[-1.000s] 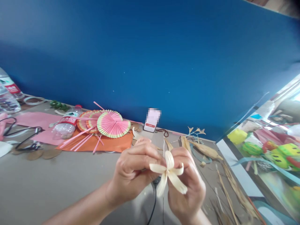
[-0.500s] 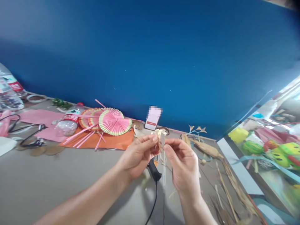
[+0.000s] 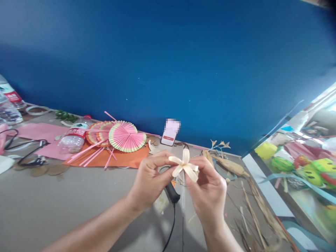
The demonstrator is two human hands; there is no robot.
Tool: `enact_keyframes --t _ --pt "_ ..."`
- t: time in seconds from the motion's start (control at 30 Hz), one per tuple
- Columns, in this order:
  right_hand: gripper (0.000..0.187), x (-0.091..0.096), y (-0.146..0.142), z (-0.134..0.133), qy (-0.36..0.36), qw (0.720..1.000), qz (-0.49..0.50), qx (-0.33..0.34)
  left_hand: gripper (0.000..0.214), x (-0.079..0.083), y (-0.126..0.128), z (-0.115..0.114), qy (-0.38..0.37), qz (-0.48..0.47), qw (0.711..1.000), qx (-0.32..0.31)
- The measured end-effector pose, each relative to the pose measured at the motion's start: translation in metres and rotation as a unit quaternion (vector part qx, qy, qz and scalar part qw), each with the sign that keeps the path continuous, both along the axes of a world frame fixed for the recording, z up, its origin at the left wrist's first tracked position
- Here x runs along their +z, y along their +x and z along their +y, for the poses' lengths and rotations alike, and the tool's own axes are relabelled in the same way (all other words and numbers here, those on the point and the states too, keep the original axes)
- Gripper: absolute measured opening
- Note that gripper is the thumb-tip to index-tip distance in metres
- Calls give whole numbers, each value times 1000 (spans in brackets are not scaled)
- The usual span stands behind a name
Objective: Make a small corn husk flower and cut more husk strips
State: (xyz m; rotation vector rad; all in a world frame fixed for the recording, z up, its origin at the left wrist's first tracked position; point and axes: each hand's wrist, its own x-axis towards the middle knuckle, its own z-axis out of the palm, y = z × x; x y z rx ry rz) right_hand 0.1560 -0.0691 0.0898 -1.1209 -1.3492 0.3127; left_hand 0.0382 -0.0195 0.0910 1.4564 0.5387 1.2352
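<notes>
Between my hands is a cream flower (image 3: 185, 163) with several spread petals, apparently made of dried corn husk, its face turned up toward me. My left hand (image 3: 151, 182) pinches at its left petals with thumb and fingers. On the other side, my right hand (image 3: 207, 185) closes around the flower's base, thumb in front. Pale thin strands (image 3: 183, 196) hang down below the flower. Beneath my hands lies a black handle (image 3: 172, 193) with a cord, its front end hidden.
Pink and green paper fans (image 3: 127, 136) lie on orange paper (image 3: 133, 159) to the left, beside a plastic bottle (image 3: 75, 136). A phone (image 3: 168, 137) leans on the blue wall (image 3: 168, 70). Dried husks (image 3: 232, 166) lie right, near a bin of colourful items (image 3: 312, 171).
The flower has turned from side-on to face me, so its petals now show spread out. Both hands have shifted their grip around it.
</notes>
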Motion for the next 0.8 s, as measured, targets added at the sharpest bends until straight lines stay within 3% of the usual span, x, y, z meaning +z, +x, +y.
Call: enact_keyframes --t 0.2,0.33,0.57,0.8 --pt "15 1 -2 -2 58 998 -22 1 12 2 -8 -1 156 34 986 43" --pt "16 -1 -1 -2 66 997 -38 14 14 -1 -10 3 232 23 972 38" --pt "12 1 6 2 11 998 -45 33 13 -4 -11 17 256 39 966 4" --pt "15 1 11 8 -67 997 -22 9 9 -1 -13 29 202 89 974 -48"
